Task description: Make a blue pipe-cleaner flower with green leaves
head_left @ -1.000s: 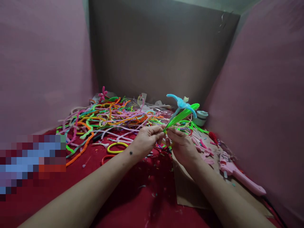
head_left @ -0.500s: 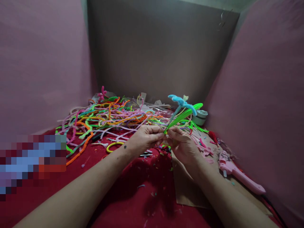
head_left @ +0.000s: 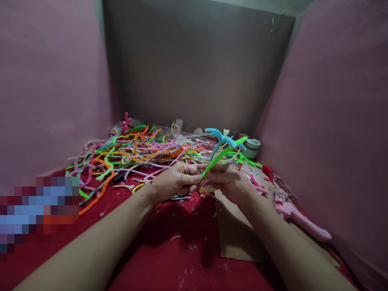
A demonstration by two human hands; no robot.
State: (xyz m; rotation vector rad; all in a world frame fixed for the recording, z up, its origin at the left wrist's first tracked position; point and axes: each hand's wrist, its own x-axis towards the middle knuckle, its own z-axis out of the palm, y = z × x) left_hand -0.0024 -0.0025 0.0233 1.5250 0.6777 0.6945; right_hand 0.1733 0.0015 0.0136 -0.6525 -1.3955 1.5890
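My left hand point(head_left: 175, 180) and my right hand point(head_left: 226, 181) meet above the red cloth, both pinched on the base of a pipe-cleaner flower. Its green stem and leaf point(head_left: 222, 155) slant up to the right. A light-blue blossom point(head_left: 220, 137) with a pale centre tops it. Fingers of both hands are curled tight round the stem's lower end.
A heap of coloured pipe cleaners point(head_left: 136, 151) lies behind the hands. A pink glue gun point(head_left: 298, 218) rests at the right on a cardboard sheet point(head_left: 236, 238). A small white pot point(head_left: 251, 148) stands at the back right. Pink walls and a grey board enclose the red cloth point(head_left: 169, 258).
Both hands with the flower have shifted slightly left and lower in view, and the flower tilts a bit flatter. The grip is unchanged.
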